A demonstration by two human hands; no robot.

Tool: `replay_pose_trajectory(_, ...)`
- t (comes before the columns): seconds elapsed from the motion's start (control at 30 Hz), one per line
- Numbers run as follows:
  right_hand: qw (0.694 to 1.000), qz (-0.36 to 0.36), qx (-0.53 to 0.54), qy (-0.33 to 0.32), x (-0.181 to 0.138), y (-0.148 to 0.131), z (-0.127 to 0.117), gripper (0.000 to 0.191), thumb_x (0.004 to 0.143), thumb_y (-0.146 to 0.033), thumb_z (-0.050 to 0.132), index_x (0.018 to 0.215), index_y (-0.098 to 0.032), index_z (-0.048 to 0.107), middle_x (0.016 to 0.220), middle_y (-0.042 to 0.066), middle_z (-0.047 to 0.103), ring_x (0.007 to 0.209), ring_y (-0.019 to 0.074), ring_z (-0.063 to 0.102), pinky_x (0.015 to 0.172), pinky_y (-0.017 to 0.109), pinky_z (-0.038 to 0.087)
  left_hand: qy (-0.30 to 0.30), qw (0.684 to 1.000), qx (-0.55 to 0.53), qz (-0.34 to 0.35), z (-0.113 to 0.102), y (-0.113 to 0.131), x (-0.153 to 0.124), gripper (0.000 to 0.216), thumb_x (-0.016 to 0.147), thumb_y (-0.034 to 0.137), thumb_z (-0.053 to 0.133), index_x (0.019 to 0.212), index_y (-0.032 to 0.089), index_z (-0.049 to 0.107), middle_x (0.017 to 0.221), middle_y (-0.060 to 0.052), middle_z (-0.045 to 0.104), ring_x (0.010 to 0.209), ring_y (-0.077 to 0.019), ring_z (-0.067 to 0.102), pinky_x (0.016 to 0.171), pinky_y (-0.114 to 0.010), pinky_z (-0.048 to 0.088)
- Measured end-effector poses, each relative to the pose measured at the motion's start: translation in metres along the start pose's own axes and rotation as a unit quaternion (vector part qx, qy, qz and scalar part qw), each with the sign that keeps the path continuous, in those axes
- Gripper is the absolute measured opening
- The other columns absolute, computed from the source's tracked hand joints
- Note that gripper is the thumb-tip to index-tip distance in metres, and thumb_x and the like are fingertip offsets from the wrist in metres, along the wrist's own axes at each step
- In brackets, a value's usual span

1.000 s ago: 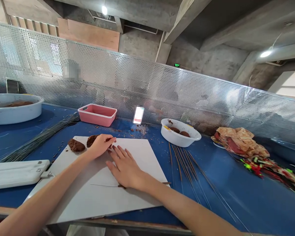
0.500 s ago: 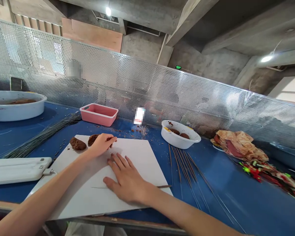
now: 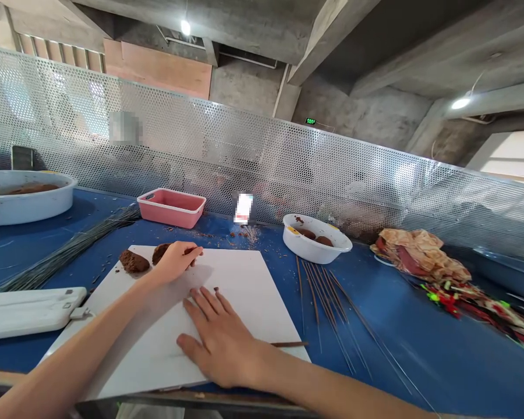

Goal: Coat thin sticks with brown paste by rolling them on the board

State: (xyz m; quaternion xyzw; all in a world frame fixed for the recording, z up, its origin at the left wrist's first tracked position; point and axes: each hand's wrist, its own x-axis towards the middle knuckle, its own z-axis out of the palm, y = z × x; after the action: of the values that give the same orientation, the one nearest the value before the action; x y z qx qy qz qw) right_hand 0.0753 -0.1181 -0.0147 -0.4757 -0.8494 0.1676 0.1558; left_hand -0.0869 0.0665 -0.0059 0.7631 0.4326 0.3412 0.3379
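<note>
My right hand lies flat, fingers outstretched, on a white board. Under its wrist and palm runs a thin brown-coated stick; its brown end pokes out on the right and the rest is mostly hidden. A small dark crumb sits at the fingertips. Farther up the board, my left hand is closed, thumb against curled fingers; something dark shows in the gap, too small to name. Beside it are two brown clay-like lumps, one in plain view and another partly covered by the hand.
Brown-coated wires fan out right of the board, below a white basin with brown lumps. Left are a wire bundle, a white device and a large basin. A pink tub stands before the perforated metal screen.
My right hand has slid slightly toward me across the board, and the crumb by its fingertips has come into view. My left hand stays closed by the lumps. The view has shifted a little.
</note>
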Motion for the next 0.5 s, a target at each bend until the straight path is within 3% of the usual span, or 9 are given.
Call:
replay_pose_trajectory(0.13,1.000,-0.010,-0.007,-0.003,0.013,0.008,-0.007,0.070,0.108,-0.061,0.024,0.162,-0.019,0.033,0.171,0.011,0.024,0.161,0.0269,0.010,0.130,0.055,0.008,-0.004,1.000,-0.011,0.000,-0.001,0.001,0.000,0.046,0.088,0.061,0.054,0.083,0.018,0.071,0.058,0.002,0.060,0.049,-0.0138,0.049,0.050,-0.026,0.036)
replay_pose_trajectory(0.33,0.994,0.077,-0.030,0.077,0.053,0.040,-0.021,0.067,0.109,-0.056,0.021,0.160,-0.014,0.037,0.172,0.014,0.019,0.161,0.0260,0.008,0.129,0.053,0.012,0.013,0.998,0.041,0.036,-0.003,0.007,-0.003,0.044,0.090,0.057,0.054,0.073,0.019,0.069,0.056,0.002,0.060,0.052,-0.0144,0.050,0.053,-0.026,0.035)
replay_pose_trajectory(0.5,0.997,0.070,-0.016,0.041,0.026,0.023,-0.006,0.072,0.109,-0.058,0.022,0.163,-0.012,0.031,0.172,0.015,0.016,0.161,0.0283,0.007,0.130,0.053,0.011,0.004,1.000,0.025,0.013,-0.001,0.003,-0.001,0.045,0.090,0.059,0.053,0.081,0.019,0.071,0.057,0.002,0.061,0.051,-0.0142,0.050,0.052,-0.026,0.036)
